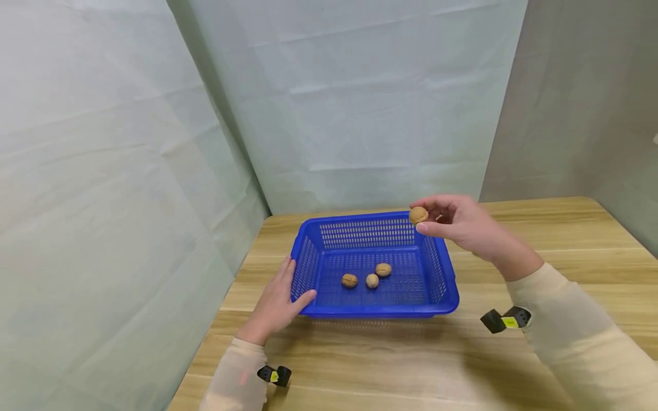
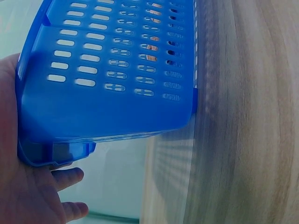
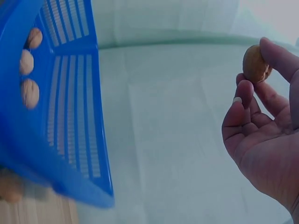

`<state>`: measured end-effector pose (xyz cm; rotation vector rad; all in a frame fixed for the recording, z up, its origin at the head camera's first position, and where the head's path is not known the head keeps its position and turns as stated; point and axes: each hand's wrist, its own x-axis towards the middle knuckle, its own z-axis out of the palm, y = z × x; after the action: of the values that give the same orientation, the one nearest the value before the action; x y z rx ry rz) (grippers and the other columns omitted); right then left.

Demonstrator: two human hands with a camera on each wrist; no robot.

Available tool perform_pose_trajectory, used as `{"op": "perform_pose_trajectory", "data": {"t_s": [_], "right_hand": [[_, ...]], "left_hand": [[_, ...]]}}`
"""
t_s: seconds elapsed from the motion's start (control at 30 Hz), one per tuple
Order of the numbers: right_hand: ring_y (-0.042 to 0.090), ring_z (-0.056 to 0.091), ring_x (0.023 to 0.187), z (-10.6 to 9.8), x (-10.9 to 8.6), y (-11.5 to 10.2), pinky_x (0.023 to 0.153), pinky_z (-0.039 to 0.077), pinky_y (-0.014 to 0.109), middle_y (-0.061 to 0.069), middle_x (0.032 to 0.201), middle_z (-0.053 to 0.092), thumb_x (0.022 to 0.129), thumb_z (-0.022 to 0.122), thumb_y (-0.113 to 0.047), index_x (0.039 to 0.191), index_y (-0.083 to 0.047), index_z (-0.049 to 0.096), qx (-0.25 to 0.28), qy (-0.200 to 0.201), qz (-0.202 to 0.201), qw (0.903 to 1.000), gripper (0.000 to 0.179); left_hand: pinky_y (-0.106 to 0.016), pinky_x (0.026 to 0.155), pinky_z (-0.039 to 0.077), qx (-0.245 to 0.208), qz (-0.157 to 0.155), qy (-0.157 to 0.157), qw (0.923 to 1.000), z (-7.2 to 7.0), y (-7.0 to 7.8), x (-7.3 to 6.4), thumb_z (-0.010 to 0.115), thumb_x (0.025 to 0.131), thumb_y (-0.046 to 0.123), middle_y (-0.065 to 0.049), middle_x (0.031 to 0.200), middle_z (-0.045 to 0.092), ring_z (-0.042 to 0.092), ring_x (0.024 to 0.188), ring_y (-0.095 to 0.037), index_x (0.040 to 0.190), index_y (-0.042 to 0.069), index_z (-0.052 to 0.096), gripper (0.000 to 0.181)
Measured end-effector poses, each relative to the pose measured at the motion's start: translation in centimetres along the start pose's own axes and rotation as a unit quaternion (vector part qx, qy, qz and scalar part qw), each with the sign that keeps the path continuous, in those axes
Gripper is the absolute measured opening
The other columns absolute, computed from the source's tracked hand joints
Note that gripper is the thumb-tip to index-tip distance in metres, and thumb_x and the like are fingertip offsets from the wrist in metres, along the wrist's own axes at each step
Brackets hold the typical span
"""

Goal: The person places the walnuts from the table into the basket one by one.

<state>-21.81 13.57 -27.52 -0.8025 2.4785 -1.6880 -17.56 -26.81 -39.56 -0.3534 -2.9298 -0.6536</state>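
Your right grip [image 1: 465, 228] is at about 2 o'clock from the middle of the blue basket [image 1: 380, 311], pinching a walnut [image 1: 418, 215] between thumb and fingertips. The right wrist view shows that walnut raised and apart from the basket. Your left grip [image 1: 277, 299] is at about 8 o'clock, spread over the basket's near corner: the thumb lies across the rim and the fingers reach along the outer side. Inside, three more lie on the slotted floor: a pale walnut [image 1: 372, 281] toward 6 o'clock, a larger walnut [image 1: 383, 270] just beside it at its 2 o'clock, and a brown walnut [image 1: 349, 280] near it at its 9 o'clock. The basket stands at your 12 o'clock on the wood-grain counter [image 1: 390, 365], a pale cloth [image 1: 360, 114] hanging behind it. A black device [image 1: 516, 315] with a yellow label sits at the cuff of each cream sleeve [image 1: 560, 314].
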Motion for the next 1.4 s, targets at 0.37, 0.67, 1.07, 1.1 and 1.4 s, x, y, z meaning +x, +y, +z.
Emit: {"op": "perform_pose_trajectory", "data": {"t_s": [0.37,0.67,1.07,1.1,1.4], "right_hand": [[0.029,0.055,0.080,4.2,2.8,-2.0,0.062,0.047,0.031,0.008,0.094,0.062,0.087,0.073,-0.025,0.127,-0.015,0.063,-0.004,-0.099,-0.023,0.9948,0.043],[0.022,0.060,0.082,7.8,5.6,-1.7,0.066,0.049,0.037,0.002,0.095,0.066,0.087,0.071,-0.033,0.126,-0.021,0.063,-0.024,-0.173,-0.029,0.9843,0.041],[0.014,0.061,0.092,11.6,8.6,1.0,0.078,0.052,0.030,-0.009,0.105,0.066,0.086,0.074,-0.032,0.120,-0.021,0.065,-0.083,-0.240,-0.001,0.9673,0.037],[0.014,0.061,0.092,11.7,8.9,1.1,0.078,0.052,0.030,-0.010,0.105,0.066,0.086,0.074,-0.032,0.120,-0.022,0.066,-0.087,-0.246,0.002,0.9654,0.037],[0.012,0.063,0.093,13.0,11.0,1.7,0.078,0.052,0.026,-0.012,0.099,0.067,0.085,0.075,-0.028,0.119,-0.021,0.067,-0.140,-0.296,-0.003,0.9448,0.036]], "left_hand": [[-0.057,0.110,0.024,-0.002,-0.002,-0.004,1.0000,-0.2,0.0,-0.2,0.047,0.089,0.069,-0.011,0.161,0.008,0.020,0.143,-0.037,0.153,0.002,0.016,0.097],[-0.058,0.110,0.023,-0.004,-0.018,-0.010,0.9998,-0.6,0.1,-0.4,0.045,0.087,0.071,-0.009,0.161,0.007,0.019,0.143,-0.037,0.154,0.004,0.014,0.100],[-0.058,0.110,0.023,-0.005,-0.009,-0.007,0.9999,-0.4,0.4,-0.5,0.046,0.088,0.069,-0.010,0.161,0.008,0.020,0.142,-0.037,0.153,0.003,0.016,0.098],[-0.058,0.110,0.023,-0.006,-0.008,-0.007,0.9999,-0.4,0.4,-0.5,0.046,0.088,0.069,-0.010,0.161,0.008,0.020,0.143,-0.037,0.153,0.003,0.016,0.098],[-0.059,0.110,0.023,-0.007,-0.007,-0.007,0.9999,-0.4,0.5,-0.7,0.045,0.088,0.070,-0.010,0.161,0.008,0.021,0.142,-0.038,0.153,0.003,0.015,0.098]]}}
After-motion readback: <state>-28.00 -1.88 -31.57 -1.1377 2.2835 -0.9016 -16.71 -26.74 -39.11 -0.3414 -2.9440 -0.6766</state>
